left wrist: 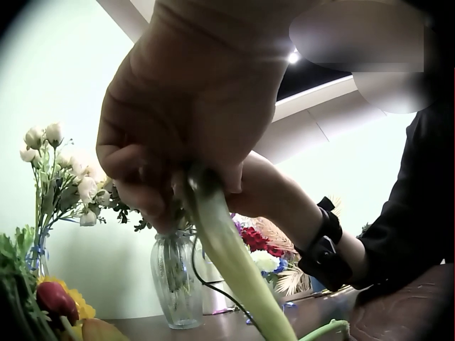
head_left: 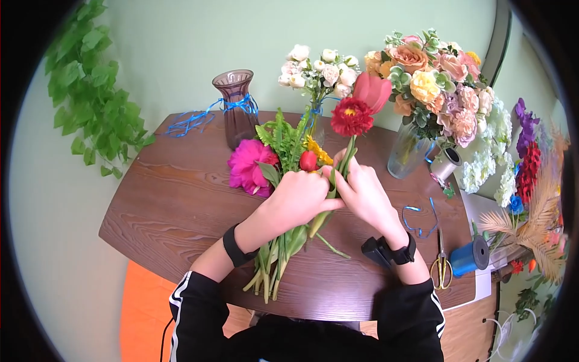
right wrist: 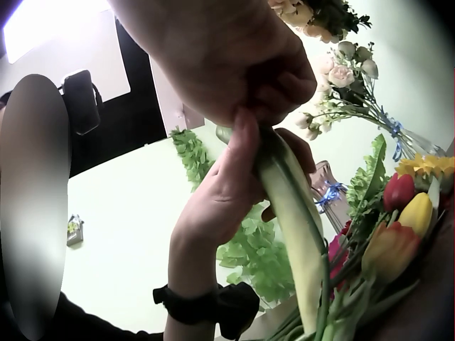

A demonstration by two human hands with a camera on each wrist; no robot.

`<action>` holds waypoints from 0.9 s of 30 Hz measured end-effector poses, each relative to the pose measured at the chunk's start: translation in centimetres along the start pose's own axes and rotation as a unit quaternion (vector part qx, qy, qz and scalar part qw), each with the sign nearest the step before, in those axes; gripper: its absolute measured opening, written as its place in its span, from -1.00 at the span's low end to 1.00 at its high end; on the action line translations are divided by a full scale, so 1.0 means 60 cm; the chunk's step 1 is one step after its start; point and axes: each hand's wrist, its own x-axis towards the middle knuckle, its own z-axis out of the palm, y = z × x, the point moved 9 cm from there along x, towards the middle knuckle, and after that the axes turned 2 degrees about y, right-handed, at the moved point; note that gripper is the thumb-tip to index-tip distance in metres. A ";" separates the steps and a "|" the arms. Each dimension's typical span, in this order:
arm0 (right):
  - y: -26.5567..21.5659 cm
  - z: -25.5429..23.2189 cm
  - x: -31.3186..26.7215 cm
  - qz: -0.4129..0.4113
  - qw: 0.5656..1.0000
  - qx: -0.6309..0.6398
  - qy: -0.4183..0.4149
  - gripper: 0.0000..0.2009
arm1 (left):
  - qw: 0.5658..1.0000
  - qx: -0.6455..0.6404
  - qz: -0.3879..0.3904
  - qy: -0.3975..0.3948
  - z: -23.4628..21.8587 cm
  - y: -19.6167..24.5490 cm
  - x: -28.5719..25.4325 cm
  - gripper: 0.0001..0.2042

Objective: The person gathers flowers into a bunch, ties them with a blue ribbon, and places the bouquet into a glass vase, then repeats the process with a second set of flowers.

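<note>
My left hand (head_left: pixel 306 196) and right hand (head_left: pixel 365 188) meet over the table, both gripping the green stems (head_left: pixel 332 212) of a large pink-red tulip (head_left: pixel 371 92) and a dark red ruffled flower (head_left: pixel 351 117). Both blooms point up and away from me. In the left wrist view the thick pale stem (left wrist: pixel 245 273) slants down out of the fingers. The left thumb lies along the stems in the right wrist view. Beneath the left forearm lies a loose bunch with a magenta peony (head_left: pixel 253 166), a fern (head_left: pixel 283 140), a small red tulip (head_left: pixel 308 161) and a yellow flower (head_left: pixel 318 148).
A purple glass vase (head_left: pixel 236 114) with blue ribbon stands at the back. Beside it are white roses (head_left: pixel 319 69) in a vase, and a clear vase (head_left: pixel 410 151) of mixed roses. Scissors (head_left: pixel 442 265), a blue ribbon spool (head_left: pixel 470 256) and a grey spool (head_left: pixel 446 163) lie right.
</note>
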 end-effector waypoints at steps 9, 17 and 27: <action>0.006 0.009 -0.024 0.001 1.000 -0.021 -0.010 -0.82 | 0.995 -0.090 -0.007 -0.035 0.035 -0.002 -0.003 -0.59; -0.010 0.038 -0.035 -0.022 0.999 -0.017 -0.039 -0.58 | 0.995 -0.092 -0.010 -0.031 0.038 -0.008 -0.020 -0.65; -0.015 0.036 -0.036 -0.002 0.997 0.063 -0.041 -0.65 | 0.984 -0.179 -0.012 0.008 0.031 -0.021 -0.017 -0.80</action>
